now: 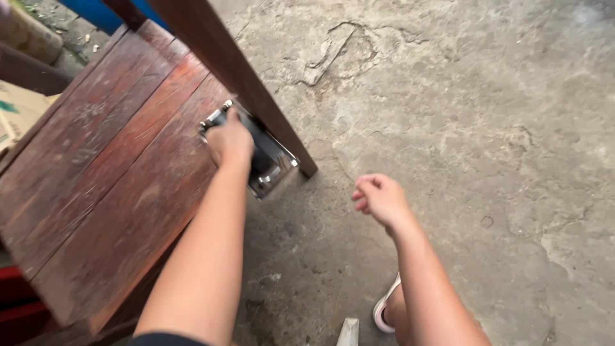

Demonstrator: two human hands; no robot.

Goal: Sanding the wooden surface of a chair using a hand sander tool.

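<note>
My left hand grips a black and chrome sanding tool that rests at the right edge of a reddish-brown wooden bench top. The tool's metal base sticks out past the edge, close to a dark wooden leg or post. My right hand hangs free over the concrete floor with its fingers loosely curled, holding nothing.
Cracked grey concrete floor fills the right side. My foot in a white sandal is at the bottom. A cardboard box and a blue object lie beyond the bench at the upper left.
</note>
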